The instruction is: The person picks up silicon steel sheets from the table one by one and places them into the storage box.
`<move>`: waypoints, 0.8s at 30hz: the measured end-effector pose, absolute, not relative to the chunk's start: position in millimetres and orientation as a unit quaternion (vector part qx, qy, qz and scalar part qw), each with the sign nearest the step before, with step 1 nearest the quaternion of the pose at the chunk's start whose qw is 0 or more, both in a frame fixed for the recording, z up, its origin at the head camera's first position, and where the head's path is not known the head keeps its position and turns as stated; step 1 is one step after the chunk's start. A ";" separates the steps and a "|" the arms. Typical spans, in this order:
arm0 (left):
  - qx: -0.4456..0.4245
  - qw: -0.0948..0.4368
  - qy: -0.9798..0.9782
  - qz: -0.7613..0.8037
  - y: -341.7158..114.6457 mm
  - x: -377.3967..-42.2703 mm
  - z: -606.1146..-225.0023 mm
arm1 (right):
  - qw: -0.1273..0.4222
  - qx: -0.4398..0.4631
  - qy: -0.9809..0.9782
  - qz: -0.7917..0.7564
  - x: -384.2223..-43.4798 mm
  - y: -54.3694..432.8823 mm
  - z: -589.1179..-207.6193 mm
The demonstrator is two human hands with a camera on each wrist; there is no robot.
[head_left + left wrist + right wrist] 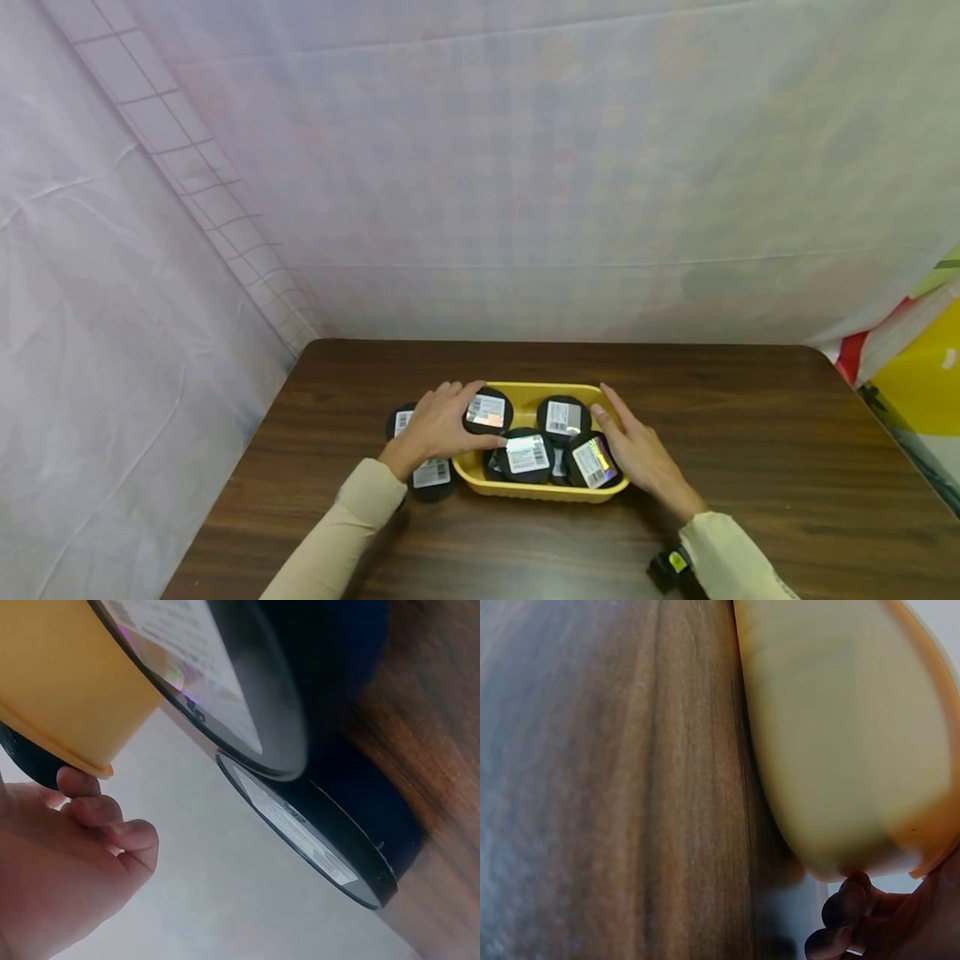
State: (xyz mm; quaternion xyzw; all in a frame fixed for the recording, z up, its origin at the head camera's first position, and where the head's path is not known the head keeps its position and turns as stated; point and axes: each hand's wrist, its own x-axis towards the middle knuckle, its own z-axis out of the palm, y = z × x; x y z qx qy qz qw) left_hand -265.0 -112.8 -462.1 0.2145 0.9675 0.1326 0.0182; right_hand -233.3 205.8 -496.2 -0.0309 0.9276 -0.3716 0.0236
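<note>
My left hand (442, 421) spans a round black-lidded tub (487, 412) with a white barcode label, gripping it between thumb and fingers at the left end of a yellow plastic basket (540, 492). Inside the basket lie several similar tubs, among them a front one (527, 456), a back one (563, 416) and a tilted one (594, 462). My right hand (647, 457) holds the basket's right end, thumb on the inner side. In the right wrist view, its curled fingers (847, 904) lie against the basket's outer wall (832, 742).
Left of the basket, partly behind my left arm, two more black-lidded tubs stand on the brown wooden table (750, 450): a nearer one (432, 477) and a farther one (401, 419). A pale patterned curtain (525, 208) hangs behind. Yellow and red material (918, 367) shows at far right.
</note>
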 end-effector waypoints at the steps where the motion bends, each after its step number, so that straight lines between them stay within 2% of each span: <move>1: 0.214 0.015 0.968 0.127 -112.4 -264.9 -462.7 | 0.024 -0.031 0.927 -0.372 -233.1 205.8 -496.3; 10: 0.230 -0.025 0.969 0.087 -110.2 -265.4 -464.1 | 0.023 -0.031 0.927 -0.373 -232.9 206.4 -496.2; 24: 0.236 -0.025 0.965 0.110 -112.1 -263.9 -464.0 | 0.024 -0.032 0.928 -0.371 -232.8 207.7 -496.6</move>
